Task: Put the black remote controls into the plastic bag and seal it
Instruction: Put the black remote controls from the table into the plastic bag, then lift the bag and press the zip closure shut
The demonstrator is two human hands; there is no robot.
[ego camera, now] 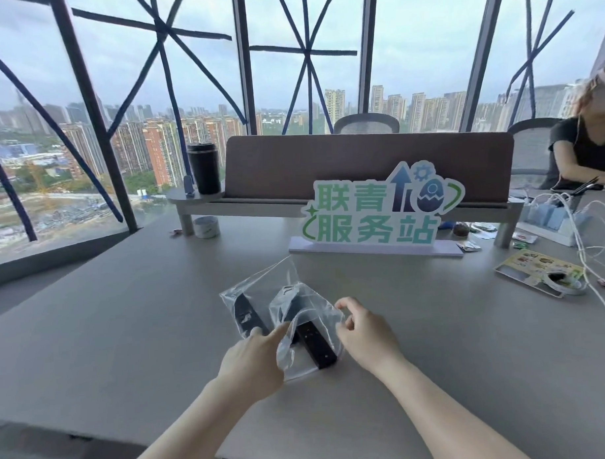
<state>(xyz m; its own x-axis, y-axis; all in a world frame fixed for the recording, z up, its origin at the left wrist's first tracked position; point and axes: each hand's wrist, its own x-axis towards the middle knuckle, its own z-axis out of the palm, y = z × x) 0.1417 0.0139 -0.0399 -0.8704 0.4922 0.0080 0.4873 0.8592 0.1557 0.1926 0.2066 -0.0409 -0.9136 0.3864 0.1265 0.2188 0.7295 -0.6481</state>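
Note:
Two clear plastic bags lie on the grey table (pixel 126 338) in front of me. The far-left bag (pixel 261 282) holds a black remote (pixel 246 315). The nearer bag (pixel 317 311) has a black remote (pixel 315 345) lying in it, its near end at the bag's mouth, and a second dark shape (pixel 291 303) sits deeper inside. My left hand (pixel 254 358) pinches the loose flap at the mouth's left side, index finger stretched out. My right hand (pixel 364 333) has thumb and forefinger on the bag's right edge.
A green and white sign (pixel 379 209) on a base stands behind the bags. Further back are a desk shelf (pixel 360 165), a black tumbler (pixel 204 167) and a tape roll (pixel 206 227). White cables (pixel 589 240) and a printed card (pixel 535 269) lie at right. A person (pixel 586 144) sits far right.

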